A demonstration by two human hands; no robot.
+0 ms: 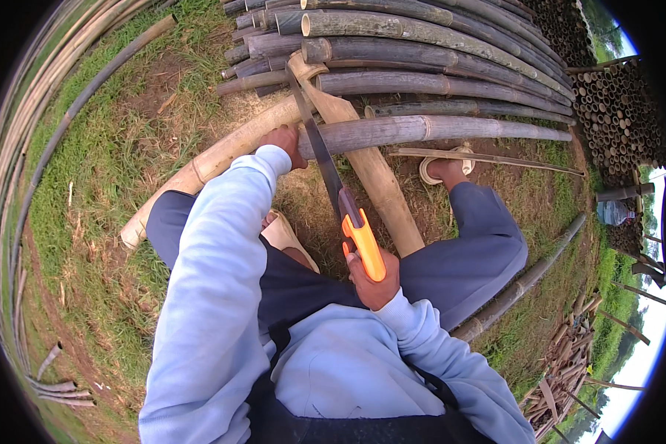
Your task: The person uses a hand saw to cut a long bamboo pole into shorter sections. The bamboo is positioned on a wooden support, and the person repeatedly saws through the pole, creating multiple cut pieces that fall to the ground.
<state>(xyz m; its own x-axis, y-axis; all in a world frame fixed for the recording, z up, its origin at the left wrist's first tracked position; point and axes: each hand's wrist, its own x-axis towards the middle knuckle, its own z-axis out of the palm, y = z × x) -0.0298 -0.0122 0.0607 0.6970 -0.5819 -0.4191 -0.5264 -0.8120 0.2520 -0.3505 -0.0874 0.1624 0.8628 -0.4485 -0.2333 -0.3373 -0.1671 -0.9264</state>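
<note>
Up near the centre of the head view, the left hand [285, 142] is closed down on a pale tan bamboo pole [222, 157] that runs from the mid-left toward the upper centre. The right hand [371, 281], at lower centre, is wrapped around the orange plastic handle of a hand saw [333, 181], whose dark blade rises to the pole just beside the left hand. A thicker pale bamboo pole [370, 174] crosses beneath, in front of a stack of dark grey-green bamboo poles [436, 81] at the top. With the blade so near the bracing fingers, a skip could likely nick them. No containers show except a clear plastic bottle [616, 213] at right, contents unclear.
</note>
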